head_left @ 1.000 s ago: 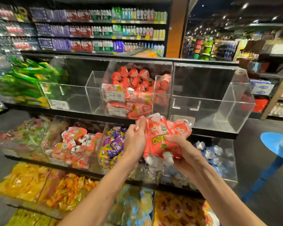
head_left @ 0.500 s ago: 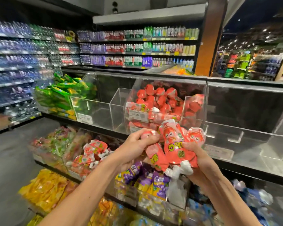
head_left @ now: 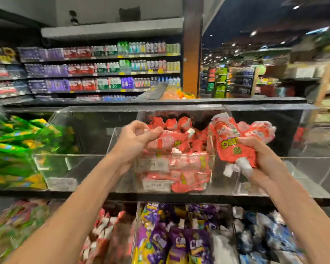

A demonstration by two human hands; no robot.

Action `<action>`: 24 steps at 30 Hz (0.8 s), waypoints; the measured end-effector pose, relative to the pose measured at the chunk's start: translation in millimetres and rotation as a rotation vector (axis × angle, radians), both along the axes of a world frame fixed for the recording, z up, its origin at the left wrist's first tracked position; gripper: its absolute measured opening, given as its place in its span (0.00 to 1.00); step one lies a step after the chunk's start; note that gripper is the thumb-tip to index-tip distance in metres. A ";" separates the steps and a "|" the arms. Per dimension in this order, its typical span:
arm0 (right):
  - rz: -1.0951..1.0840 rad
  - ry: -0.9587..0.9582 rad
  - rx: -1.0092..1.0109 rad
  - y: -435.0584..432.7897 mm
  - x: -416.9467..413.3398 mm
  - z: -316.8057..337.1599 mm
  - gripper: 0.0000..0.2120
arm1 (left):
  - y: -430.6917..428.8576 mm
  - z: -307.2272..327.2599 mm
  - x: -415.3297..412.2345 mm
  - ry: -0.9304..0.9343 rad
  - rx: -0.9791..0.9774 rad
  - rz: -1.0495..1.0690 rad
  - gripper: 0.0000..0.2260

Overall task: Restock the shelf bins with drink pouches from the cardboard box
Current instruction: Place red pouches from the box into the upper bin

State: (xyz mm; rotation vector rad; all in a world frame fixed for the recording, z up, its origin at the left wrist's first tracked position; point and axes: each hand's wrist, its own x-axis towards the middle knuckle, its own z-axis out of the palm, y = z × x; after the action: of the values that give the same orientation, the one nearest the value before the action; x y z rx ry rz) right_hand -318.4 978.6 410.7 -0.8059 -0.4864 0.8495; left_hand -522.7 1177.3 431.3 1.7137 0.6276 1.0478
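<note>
My left hand (head_left: 135,139) pinches one red drink pouch (head_left: 166,139) over the open top of a clear acrylic bin (head_left: 211,174) that holds several red pouches. My right hand (head_left: 263,159) grips a bunch of red drink pouches (head_left: 234,145) with white caps pointing down, held just right of that bin at its upper edge. The cardboard box is not in view.
Clear bins without stock flank the red one on the same shelf, left (head_left: 74,168) and right (head_left: 303,174). Green pouches (head_left: 17,149) fill the far-left bin. The shelf below holds purple pouches (head_left: 179,241), red-white ones and blue ones. Bottled drinks line the back shelves (head_left: 103,71).
My left hand drew one pouch off the bunch and carried it left, over the red bin. The right hand keeps the rest. The view rose toward the upper shelf.
</note>
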 end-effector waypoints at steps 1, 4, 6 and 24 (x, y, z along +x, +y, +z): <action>-0.024 0.001 0.000 3.9 -0.7 1.5 0.22 | 9.0 4.6 5.8 0.005 0.035 -0.011 0.12; -0.056 0.013 0.082 9.4 -2.0 1.7 0.23 | 26.1 10.3 29.7 0.048 0.129 -0.074 0.12; -0.068 0.041 0.098 9.2 1.0 -0.9 0.18 | 36.5 8.4 47.7 0.147 0.183 -0.117 0.12; -0.061 -0.033 -0.148 18.1 9.1 -1.3 0.27 | 33.4 -11.7 111.6 0.833 0.868 -0.011 0.10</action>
State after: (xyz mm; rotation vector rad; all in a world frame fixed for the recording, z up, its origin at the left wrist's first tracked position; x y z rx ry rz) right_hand -309.2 996.7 409.4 -0.9677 -0.4295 0.8240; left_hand -411.1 1210.7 419.6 2.9655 0.7053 0.5670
